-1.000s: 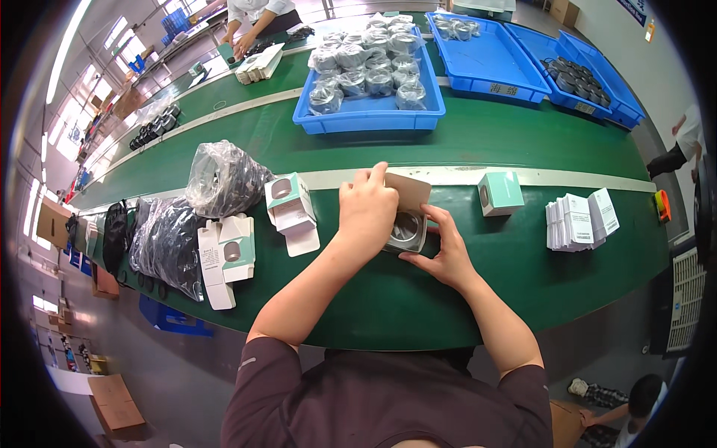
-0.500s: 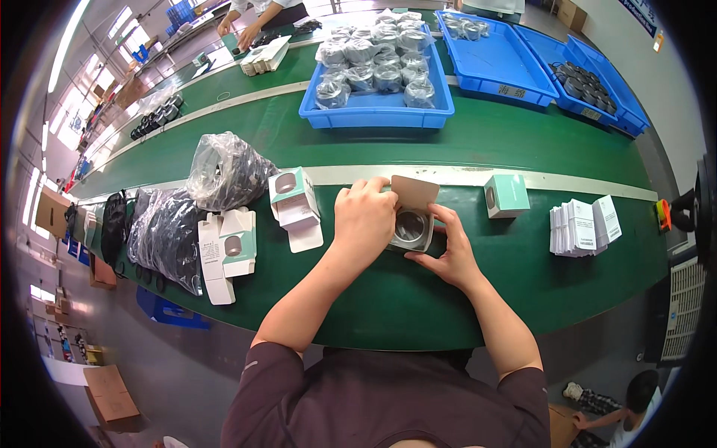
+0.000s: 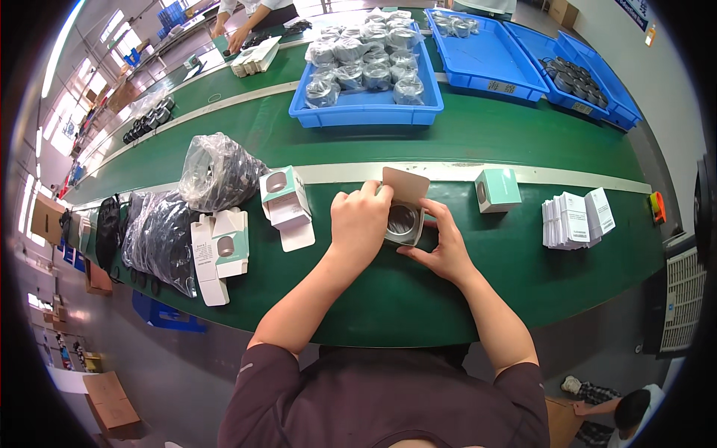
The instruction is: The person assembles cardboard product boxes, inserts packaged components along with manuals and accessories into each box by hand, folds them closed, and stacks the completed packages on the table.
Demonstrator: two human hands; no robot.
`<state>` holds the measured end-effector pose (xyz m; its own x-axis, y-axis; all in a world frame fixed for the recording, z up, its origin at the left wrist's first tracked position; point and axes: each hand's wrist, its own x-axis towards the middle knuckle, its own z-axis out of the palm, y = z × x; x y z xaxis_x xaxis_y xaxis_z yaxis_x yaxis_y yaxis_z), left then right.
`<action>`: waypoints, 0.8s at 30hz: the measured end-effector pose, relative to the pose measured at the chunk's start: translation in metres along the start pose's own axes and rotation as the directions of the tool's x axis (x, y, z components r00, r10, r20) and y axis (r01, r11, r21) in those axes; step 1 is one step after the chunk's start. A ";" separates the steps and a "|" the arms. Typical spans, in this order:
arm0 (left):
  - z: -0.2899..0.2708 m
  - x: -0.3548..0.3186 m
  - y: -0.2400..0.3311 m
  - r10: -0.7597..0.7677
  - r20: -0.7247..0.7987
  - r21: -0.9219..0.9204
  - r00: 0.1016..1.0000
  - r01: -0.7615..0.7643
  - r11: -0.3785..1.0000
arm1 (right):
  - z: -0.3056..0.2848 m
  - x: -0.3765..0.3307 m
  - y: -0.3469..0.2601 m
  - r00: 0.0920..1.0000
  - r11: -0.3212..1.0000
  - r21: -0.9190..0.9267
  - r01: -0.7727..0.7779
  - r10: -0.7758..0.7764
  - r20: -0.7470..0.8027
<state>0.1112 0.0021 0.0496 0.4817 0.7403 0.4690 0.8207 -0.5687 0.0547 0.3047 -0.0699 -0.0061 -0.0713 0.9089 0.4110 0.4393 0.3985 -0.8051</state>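
Note:
Between my hands stands a small carton box (image 3: 405, 184) with its lid flap raised at the back. A round, dark, shiny-rimmed part (image 3: 402, 221) sits inside it. My left hand (image 3: 361, 225) holds the box's left side, fingers bent at the top edge by the flap. Around its right side is my right hand (image 3: 445, 243), with the fingers at the back corner and the thumb at the front. To the left are an opened green-and-white box (image 3: 284, 196) and a flattened one (image 3: 222, 252). A closed green box (image 3: 498, 190) stands to the right.
Folded white leaflets (image 3: 569, 219) lie on the right of the green table. Plastic bags of black parts (image 3: 158, 237) lie on the left. Blue trays (image 3: 366, 116) stand at the back, one full of wrapped round parts. Another person's hands (image 3: 237, 37) work at the far left.
The whole view has shifted slightly. My hands stay at the box, and the part inside now looks darker. Nothing has been let go.

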 end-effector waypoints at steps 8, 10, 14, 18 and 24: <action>-0.013 -0.006 0.006 -0.034 0.154 0.036 0.987 0.029 0.999 | -0.001 0.000 -0.001 1.000 1.000 0.006 -0.005 0.005 0.009; -0.013 -0.012 0.010 -0.005 0.111 0.053 0.994 -0.001 0.999 | -0.001 0.000 -0.001 1.000 1.000 0.003 -0.011 0.011 0.011; -0.009 -0.025 0.012 0.060 0.080 0.076 0.995 -0.066 0.995 | -0.001 0.001 -0.001 1.000 1.000 0.004 -0.014 0.014 0.009; -0.005 -0.029 0.009 0.064 0.098 0.097 0.993 -0.073 0.993 | 0.000 0.001 0.000 1.000 1.000 0.011 -0.010 0.010 0.006; -0.011 -0.025 0.007 0.048 0.175 0.062 0.983 -0.059 0.996 | 0.000 0.001 0.000 1.000 1.000 -0.005 -0.012 0.012 0.008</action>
<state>0.1016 -0.0248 0.0481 0.5666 0.7637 0.3093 0.8083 -0.5881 -0.0284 0.3047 -0.0686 -0.0058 -0.0732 0.9143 0.3983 0.4443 0.3874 -0.8078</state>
